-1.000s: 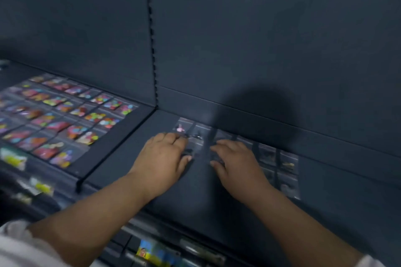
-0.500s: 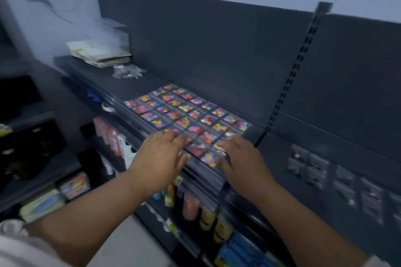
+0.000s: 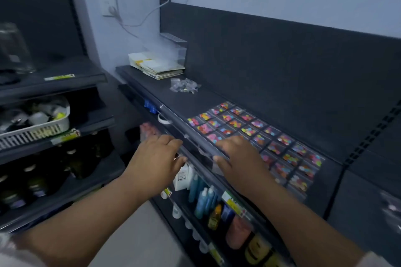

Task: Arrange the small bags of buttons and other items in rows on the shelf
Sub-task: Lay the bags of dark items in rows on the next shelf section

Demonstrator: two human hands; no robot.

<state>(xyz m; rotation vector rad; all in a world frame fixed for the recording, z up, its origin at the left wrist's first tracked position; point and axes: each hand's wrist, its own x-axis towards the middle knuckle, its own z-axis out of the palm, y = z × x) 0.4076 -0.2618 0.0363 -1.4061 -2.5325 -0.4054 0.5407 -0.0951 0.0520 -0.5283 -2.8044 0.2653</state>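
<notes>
The bags [image 3: 249, 131] lie in a neat grid on the dark shelf [image 3: 165, 95], right of the frame's centre, each showing bright buttons. Your right hand [image 3: 240, 158] lies flat with straight fingers on the grid's near-left corner, the thumb at the shelf's front edge. Your left hand [image 3: 155, 158] hovers just off that edge at centre frame, fingers loosely bent, with nothing visible in them. To square this corner well, I'd keep the right palm light so the slick bags slide rather than bunch. Nudge each one until its edges line up with its neighbours, and bring the left hand onto the shelf to steady the row. A loose pile [image 3: 184, 86] of clear bags waits further up, near the papers [image 3: 157, 66]; take those one at a time. The white bottle [image 3: 183, 176] below has a framed label and the rail carries yellow tags [image 3: 233, 202], but none of the print is readable.
</notes>
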